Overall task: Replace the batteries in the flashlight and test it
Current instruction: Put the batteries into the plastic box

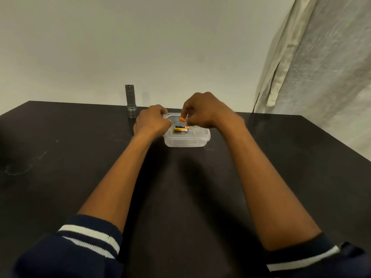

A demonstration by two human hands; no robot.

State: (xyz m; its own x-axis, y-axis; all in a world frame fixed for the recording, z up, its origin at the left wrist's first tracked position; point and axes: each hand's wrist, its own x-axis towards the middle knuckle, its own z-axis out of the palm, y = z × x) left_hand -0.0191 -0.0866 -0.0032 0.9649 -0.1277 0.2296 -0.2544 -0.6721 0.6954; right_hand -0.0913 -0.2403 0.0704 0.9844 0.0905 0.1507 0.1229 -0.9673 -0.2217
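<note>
Our dark navy knit sleeves w/ white stripes, left sleeve (86, 243) & right sleeve (305, 257), sit nearest, at the bottom edge. Both are pushed up, forearms bare, reaching fwd over the matte black table (60, 157).

Toward the table's far side, approx. centre, stands the clear rectangular plastic tub (186, 141), open on top. In it we see two batteries lying side by side on its floor, touching: a yellow-and-black battery (180, 129) nearer us and a black battery (179, 126) just behind it.

Our left hand (152, 120) holds the tub at its far-left corner, fingers curled over the rim; fingertips are hidden from us. Our right hand (202, 109) hovers over the tub's far half, thumb & fingers pinched on an orange-ended battery (182, 119). Only the orange tip shows; the rest is behind the fingers. It's held above the two lying ones, apart from them.

On the table's far edge stands the grey metal cylindrical flashlight (131, 101), upright on its wider end, left of the tub & just beyond the left hand, touching neither. Whether its top end is capped we can't tell.

Behind all this: a plain pale wall (140, 37), and at right a creased off-white curtain (321, 67).
</note>
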